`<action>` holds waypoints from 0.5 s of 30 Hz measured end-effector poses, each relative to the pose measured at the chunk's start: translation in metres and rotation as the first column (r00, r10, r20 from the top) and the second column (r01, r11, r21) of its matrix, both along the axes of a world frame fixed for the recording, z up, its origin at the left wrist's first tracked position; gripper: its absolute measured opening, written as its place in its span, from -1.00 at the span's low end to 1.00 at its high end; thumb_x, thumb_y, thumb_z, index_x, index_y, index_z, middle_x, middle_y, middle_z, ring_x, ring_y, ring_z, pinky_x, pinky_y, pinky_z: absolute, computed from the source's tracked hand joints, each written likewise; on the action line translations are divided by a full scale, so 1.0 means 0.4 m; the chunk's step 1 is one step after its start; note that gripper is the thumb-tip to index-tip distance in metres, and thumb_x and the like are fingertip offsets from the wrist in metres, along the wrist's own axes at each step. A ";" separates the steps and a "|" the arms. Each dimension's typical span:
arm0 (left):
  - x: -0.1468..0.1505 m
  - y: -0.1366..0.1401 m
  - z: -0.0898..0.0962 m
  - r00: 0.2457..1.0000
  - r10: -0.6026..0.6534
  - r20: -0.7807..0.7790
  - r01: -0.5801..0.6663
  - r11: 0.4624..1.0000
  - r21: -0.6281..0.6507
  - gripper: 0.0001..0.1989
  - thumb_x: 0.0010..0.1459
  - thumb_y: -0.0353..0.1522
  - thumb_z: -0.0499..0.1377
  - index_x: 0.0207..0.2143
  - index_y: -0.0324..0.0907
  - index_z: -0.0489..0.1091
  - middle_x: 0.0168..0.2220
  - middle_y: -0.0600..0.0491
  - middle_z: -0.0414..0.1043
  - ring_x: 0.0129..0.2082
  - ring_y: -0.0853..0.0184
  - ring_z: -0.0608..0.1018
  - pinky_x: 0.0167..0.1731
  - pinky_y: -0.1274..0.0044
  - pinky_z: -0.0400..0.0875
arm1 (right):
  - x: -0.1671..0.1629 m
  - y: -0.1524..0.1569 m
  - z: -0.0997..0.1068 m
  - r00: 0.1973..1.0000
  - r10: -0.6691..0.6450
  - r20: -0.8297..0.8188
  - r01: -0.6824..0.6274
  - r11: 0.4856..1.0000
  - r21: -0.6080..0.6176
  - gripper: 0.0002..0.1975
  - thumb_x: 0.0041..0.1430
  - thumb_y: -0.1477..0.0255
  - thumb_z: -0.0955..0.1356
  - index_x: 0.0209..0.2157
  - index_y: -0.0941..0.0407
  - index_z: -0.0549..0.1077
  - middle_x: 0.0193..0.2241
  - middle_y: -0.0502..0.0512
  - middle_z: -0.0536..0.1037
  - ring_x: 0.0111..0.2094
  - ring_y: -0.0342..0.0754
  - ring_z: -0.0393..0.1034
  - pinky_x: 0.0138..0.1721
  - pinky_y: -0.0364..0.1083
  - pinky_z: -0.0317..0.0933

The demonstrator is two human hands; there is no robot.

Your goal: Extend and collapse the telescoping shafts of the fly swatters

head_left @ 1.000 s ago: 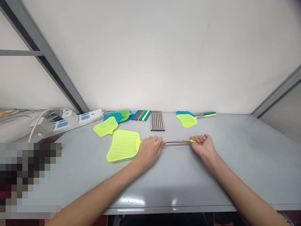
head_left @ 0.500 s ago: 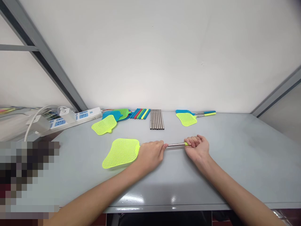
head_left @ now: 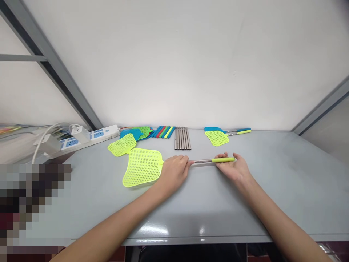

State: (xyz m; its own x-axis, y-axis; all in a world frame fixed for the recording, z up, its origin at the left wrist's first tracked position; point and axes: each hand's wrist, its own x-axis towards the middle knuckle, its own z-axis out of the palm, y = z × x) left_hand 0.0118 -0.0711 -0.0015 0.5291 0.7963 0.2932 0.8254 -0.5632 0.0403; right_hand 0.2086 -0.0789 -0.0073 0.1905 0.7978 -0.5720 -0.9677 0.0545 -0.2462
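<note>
A yellow-green fly swatter [head_left: 143, 167] lies level across the front of me, its perforated head to the left. My left hand [head_left: 177, 169] is closed round its shaft just beside the head. Between my hands a stretch of bare metal rod [head_left: 202, 161] shows. The yellow-green grip [head_left: 223, 159] at the right end rests on the fingers of my right hand [head_left: 233, 166], which is opened out, palm up, beneath it.
Behind are loose swatter heads [head_left: 122, 145], a row of coloured grips [head_left: 165, 132] and several metal tubes [head_left: 182, 138]. Two whole swatters [head_left: 216, 138] lie back right. A power strip [head_left: 103, 134] with plugs stands at the left on the grey table [head_left: 286, 189].
My right hand has uncurled from the grip, so the whole grip now shows. The swatter and both hands have shifted slightly away from me; my left hand keeps its hold.
</note>
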 end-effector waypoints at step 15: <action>0.016 -0.041 -0.010 1.000 0.007 -0.028 -0.007 1.000 -0.006 -0.66 0.20 -0.26 -0.25 -0.47 -0.16 0.20 -0.51 0.12 0.36 -0.51 0.35 0.40 -0.58 0.53 0.02 | 0.003 -0.002 -0.014 0.983 -0.178 0.044 0.172 0.978 0.115 -0.83 -0.22 0.62 0.06 -0.67 0.12 -0.14 -0.83 -0.15 -0.09 -0.82 -0.25 -0.20 -0.78 -0.23 -0.10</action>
